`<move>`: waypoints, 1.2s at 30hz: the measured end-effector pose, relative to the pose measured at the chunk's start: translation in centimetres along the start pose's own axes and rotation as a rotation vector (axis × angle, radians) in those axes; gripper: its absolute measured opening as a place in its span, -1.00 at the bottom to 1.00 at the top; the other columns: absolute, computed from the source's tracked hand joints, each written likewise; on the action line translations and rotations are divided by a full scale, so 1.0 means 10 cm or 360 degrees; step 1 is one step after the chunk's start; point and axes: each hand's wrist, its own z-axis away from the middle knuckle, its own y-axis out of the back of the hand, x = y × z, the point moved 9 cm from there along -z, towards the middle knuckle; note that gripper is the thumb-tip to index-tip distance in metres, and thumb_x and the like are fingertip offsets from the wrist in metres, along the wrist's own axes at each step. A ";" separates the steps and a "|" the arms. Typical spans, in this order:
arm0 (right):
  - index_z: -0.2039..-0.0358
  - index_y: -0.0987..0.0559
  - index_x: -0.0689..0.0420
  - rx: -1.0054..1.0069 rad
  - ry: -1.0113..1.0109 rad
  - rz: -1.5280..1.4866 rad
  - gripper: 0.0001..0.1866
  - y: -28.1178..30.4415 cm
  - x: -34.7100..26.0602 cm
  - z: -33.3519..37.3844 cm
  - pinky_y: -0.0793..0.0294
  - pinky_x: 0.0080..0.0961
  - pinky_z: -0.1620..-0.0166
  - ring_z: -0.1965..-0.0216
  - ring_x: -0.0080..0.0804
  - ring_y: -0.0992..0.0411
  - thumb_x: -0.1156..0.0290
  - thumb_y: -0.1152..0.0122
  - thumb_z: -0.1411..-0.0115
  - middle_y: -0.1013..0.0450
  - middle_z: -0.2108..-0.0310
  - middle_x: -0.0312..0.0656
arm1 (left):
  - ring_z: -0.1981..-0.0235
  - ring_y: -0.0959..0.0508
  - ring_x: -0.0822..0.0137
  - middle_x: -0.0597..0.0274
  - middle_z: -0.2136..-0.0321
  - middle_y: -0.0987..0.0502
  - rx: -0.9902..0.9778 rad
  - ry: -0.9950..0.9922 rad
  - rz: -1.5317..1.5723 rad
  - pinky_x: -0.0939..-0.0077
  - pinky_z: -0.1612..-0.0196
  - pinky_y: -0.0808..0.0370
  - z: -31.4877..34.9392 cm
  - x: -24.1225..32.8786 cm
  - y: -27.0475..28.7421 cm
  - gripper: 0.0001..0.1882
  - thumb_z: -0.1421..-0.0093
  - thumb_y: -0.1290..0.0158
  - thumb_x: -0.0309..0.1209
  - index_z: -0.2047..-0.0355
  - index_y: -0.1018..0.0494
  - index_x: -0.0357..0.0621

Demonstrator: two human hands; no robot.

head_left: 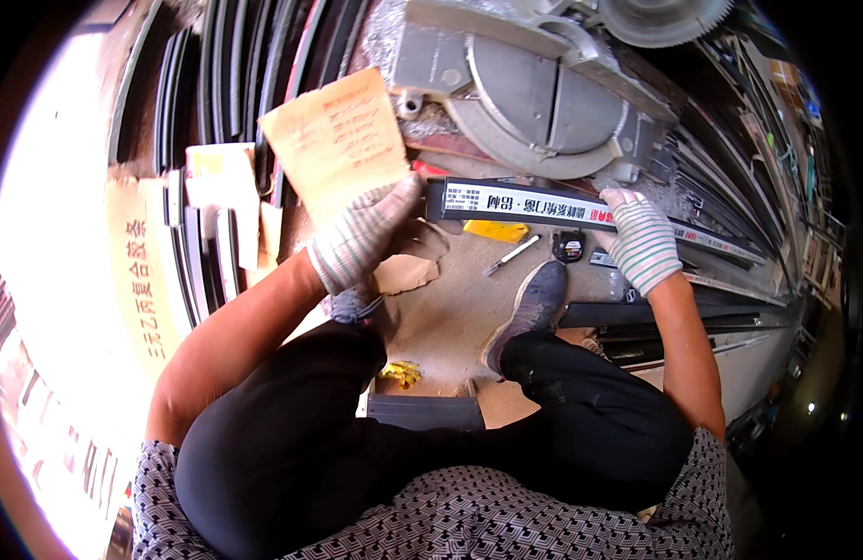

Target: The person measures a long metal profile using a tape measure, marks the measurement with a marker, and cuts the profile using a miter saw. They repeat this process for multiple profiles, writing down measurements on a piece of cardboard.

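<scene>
Pinching a long, dark, straight profile bar (525, 203) with a white printed label, using the right hand (643, 241) in striped white knit, thumb and fingers bent over its upper edge. Holding the left hand (366, 229), gloved alike, curled at the bar's left end; not being able to tell whether gripping that end or only standing beside it. Spanning the space just off the near edge of a silver metal saw base (506, 112) with a round turntable. Risking a twist or dip at the left end, if relying on the right pinch alone. Risking a scuffed label through knocking against the base's near edge. Risking a snag, on any swing rightward, among the long dark stacked strips (730, 154) beyond the base's right edge. Passing above a bright yellow flat block (495, 231), a slim white-bodied tool (514, 255) and a black tape measure (569, 245); after a slip of smooth knit, possibly landing on these or on the dark grey shoe (534, 303). Possibly creasing the brown handwritten cardboard sheet (334, 135) by the base's left edge, through a careless leftward push. Risking a cut from reaching toward the round toothed metal blade (669, 19).
</scene>
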 end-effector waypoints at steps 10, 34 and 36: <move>-0.14 -0.47 0.19 -0.0017 0.0085 -0.0203 -0.28 -0.08 -0.32 -0.08 -0.49 -0.16 -0.13 -0.02 0.01 -0.51 0.27 -0.57 0.03 -0.54 0.01 0.01 | 0.27 -0.70 0.35 0.10 0.14 -0.63 0.0021 -0.0027 0.0480 0.43 0.22 -0.72 0.18 -0.12 0.04 -0.49 -0.41 -0.08 -0.02 -0.13 -0.42 -0.17; -0.20 -0.44 0.19 0.0008 0.0152 -0.0399 -0.24 -0.02 -0.43 -0.07 -0.48 -0.20 -0.17 -0.06 0.01 -0.50 0.40 -0.57 0.03 -0.53 -0.04 0.03 | 0.28 -0.67 0.38 0.10 0.21 -0.67 -0.0112 -0.0062 0.0509 0.48 0.15 -0.66 0.23 -0.15 0.02 -0.56 -0.44 -0.04 -0.05 0.00 -0.52 -0.21; -0.21 -0.44 0.19 -0.0007 0.0141 -0.0402 -0.24 -0.04 -0.41 -0.06 -0.48 -0.19 -0.16 -0.06 0.01 -0.50 0.40 -0.57 0.01 -0.52 -0.04 0.02 | 0.28 -0.67 0.37 0.09 0.20 -0.67 -0.0106 -0.0043 0.0565 0.48 0.15 -0.66 0.24 -0.15 0.01 -0.57 -0.44 -0.05 -0.07 -0.01 -0.52 -0.22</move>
